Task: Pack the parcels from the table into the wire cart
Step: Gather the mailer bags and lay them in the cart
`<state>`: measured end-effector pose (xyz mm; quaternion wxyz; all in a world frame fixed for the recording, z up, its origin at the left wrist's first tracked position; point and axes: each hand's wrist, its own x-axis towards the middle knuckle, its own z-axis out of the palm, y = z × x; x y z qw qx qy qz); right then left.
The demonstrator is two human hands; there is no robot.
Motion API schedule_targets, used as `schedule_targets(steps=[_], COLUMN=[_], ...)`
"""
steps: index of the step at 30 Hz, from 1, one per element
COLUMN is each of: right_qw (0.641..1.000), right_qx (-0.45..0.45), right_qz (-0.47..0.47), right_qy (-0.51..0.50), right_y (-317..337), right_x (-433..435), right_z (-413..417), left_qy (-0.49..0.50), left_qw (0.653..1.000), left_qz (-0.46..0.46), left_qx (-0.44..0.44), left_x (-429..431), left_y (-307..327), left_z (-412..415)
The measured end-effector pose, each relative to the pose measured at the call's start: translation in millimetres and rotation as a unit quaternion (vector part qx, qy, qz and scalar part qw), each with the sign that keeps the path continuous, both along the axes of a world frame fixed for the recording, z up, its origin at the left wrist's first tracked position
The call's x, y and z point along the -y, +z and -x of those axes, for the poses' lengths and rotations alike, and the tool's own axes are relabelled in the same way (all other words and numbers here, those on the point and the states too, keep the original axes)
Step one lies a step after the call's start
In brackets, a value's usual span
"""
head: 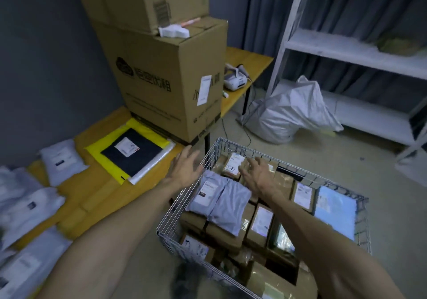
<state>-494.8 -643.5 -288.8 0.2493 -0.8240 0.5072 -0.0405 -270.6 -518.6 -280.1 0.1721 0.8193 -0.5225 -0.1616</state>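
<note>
The wire cart [209, 154] stands right of the yellow table [92, 197] and holds several brown boxes and a grey poly bag parcel [221, 200] lying on top. My left hand [186, 168] hovers open over the cart's left rim, holding nothing. My right hand [257, 171] reaches into the cart with fingers spread, touching a small brown labelled box [234, 163] near the far wall. On the table lie a black parcel [132, 152] on a yellow bag and several white poly bags [61, 161].
Two big cardboard boxes [166, 83] are stacked on the table's far end, with a white label printer [235, 80] behind them. A stuffed white sack [291, 113] sits on the floor by white metal shelving [355, 51]. A blue-lit parcel [335, 211] fills the cart's right side.
</note>
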Motion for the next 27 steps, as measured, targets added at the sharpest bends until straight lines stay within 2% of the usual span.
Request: schedule_targets(steps=[7,15,21,27], right_qw=[0.995,0.979,0.965,0.951], right_qx=[0.021,0.019,0.014,0.009], right_qz=[0.055,0.103,0.114,0.13], right_qy=[0.079,0.175,0.234,0.282], right_y=[46,91,107,106], right_x=[-23,-81,-151,-233], right_z=[-20,-93,-164,-231], left_qy=[0.083,0.182,0.245,0.297], left_qw=[0.993,0.976,0.962,0.947], left_qz=[0.011,0.018,0.019,-0.018], left_qx=[0.079,0.115,0.124,0.123], left_x=[-72,-172,-266,-379], left_y=[54,98,107,96], left_z=[-13,-52,-98,-143])
